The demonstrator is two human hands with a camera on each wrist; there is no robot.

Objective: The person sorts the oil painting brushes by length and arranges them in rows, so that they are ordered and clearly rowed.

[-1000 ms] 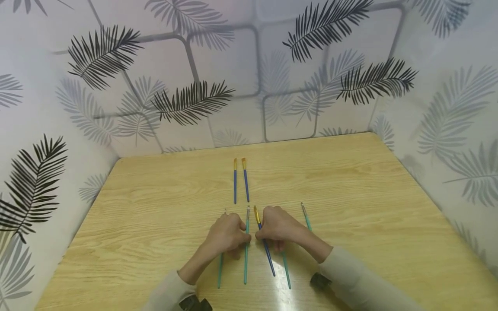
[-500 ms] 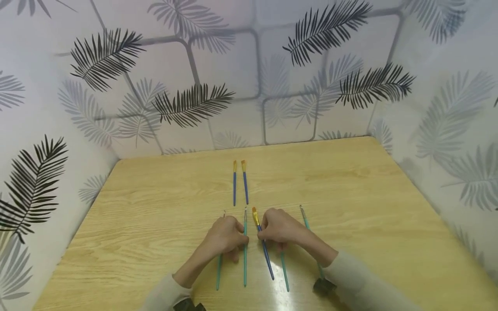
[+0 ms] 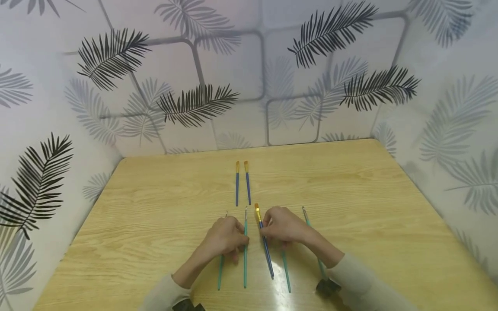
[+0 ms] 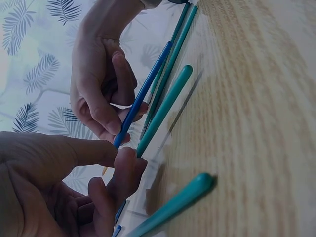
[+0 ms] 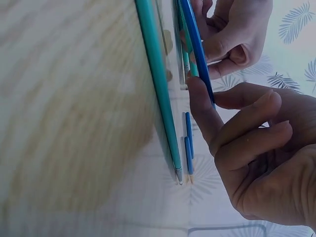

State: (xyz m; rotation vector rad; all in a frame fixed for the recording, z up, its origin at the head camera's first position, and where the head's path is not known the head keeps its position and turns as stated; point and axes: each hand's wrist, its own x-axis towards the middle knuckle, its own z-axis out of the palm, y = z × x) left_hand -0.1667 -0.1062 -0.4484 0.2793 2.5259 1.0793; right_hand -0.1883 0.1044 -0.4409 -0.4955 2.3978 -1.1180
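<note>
In the head view, my left hand [image 3: 225, 236] pinches a thin teal-handled brush [image 3: 245, 268] with a silvery tip between thumb and finger. To its right, my right hand [image 3: 285, 225] pinches a blue paintbrush [image 3: 266, 250] with a gold ferrule and orange-brown bristles. Both held brushes point away from me, the blue one slightly slanted. The left wrist view shows the held teal handle [image 4: 170, 98] raised off the wood, its shadow beside it. Thumb and fingertip meet on the blue handle [image 5: 196, 47] in the right wrist view, the other fingers loosely bent.
Another teal brush [image 3: 220, 276] lies partly beneath my left hand. Two more teal brushes, one under my right hand [image 3: 286, 272] and one by the right forearm [image 3: 305, 215], lie on the wooden table [image 3: 155, 194]. Two blue paintbrushes [image 3: 237, 185] lie farther back, before a leaf-patterned wall [image 3: 233, 65].
The blue paintbrush has turned so its bristles show wider, and my right hand has shifted slightly right. My left hand has moved slightly left with the teal brush.
</note>
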